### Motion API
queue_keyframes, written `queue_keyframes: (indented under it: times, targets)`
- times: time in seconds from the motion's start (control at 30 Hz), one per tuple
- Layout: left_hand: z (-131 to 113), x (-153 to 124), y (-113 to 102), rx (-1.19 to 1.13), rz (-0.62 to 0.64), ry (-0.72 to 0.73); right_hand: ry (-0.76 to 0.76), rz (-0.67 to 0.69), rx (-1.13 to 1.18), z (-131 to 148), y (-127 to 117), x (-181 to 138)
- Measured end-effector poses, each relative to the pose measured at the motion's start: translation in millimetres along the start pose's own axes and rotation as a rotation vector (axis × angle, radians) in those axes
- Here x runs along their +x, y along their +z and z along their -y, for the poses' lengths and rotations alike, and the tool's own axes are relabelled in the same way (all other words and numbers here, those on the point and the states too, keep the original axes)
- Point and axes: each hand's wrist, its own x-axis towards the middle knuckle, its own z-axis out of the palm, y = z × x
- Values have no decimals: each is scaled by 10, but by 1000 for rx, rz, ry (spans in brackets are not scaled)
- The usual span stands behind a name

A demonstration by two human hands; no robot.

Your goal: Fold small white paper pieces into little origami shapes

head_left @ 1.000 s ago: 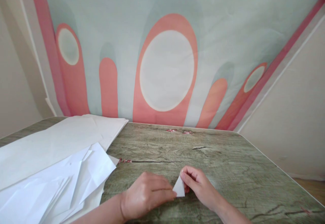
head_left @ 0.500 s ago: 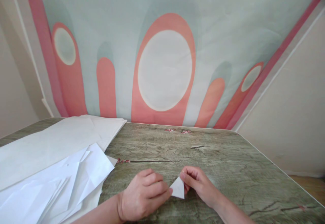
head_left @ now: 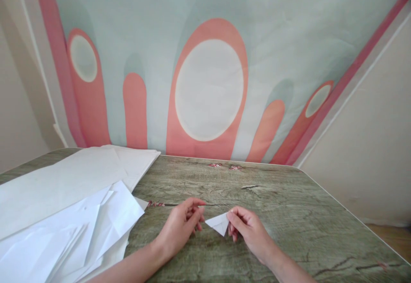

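White paper triangle (head_left: pixel 219 223), folded small, is grasped at its right corner by the fingers of the right hand (head_left: pixel 246 228), over the near middle of the worktop (head_left: pixel 282 208). The left hand (head_left: pixel 183 222) is just beside its left tip, fingers released and loosely curled. Smaller sheets (head_left: pixel 81 225) lie near left, overlapping larger sheets (head_left: pixel 80 171).
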Motion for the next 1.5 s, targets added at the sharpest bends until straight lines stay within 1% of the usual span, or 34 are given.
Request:
queue_keyframes:
  times: [0.03,0.07,0.1,0.23,0.37,0.53,0.67,0.73,0.83,0.9,0.93,1.07,1.2,1.37,1.43,1.5]
  targets:
    - [-12,15,4,-71,15,-77,0,1,-5,2,5,-3]
    - [-27,28,2,-109,34,-120,-2,3,-12,9,13,-8]
    - [-43,36,-4,-119,52,-132,-7,4,-22,20,25,-14]
    - [-96,26,-34,-108,128,-137,-53,14,-116,75,83,-50]
    - [-120,-9,-19,-115,207,-154,-117,9,-232,80,121,-88]
    - [-110,-20,4,-125,238,-137,-216,-2,-325,47,128,-105]
    - [-118,-42,2,-129,265,-120,-241,1,-367,48,126,-114]
    - [-152,-61,-1,-162,332,-109,-251,1,-382,58,127,-125]
    - [-221,-88,-3,-244,482,-96,-278,8,-394,78,135,-144]
    - [-253,-97,-1,-298,541,-92,-299,3,-405,89,149,-155]
    - [-259,-98,2,-321,552,-92,-308,-8,-414,93,159,-161]
    - [-220,-82,25,-419,508,-106,-307,-63,-396,103,216,-183]
    - [-148,-86,68,-499,433,-102,-275,-59,-332,129,292,-207]
    - [-125,-140,132,-449,283,-97,-292,-66,-308,170,354,-220]
    - [-134,-156,150,-417,248,-111,-295,-67,-315,176,362,-221]
    - [-139,-161,160,-402,240,-120,-290,-67,-322,176,366,-220]
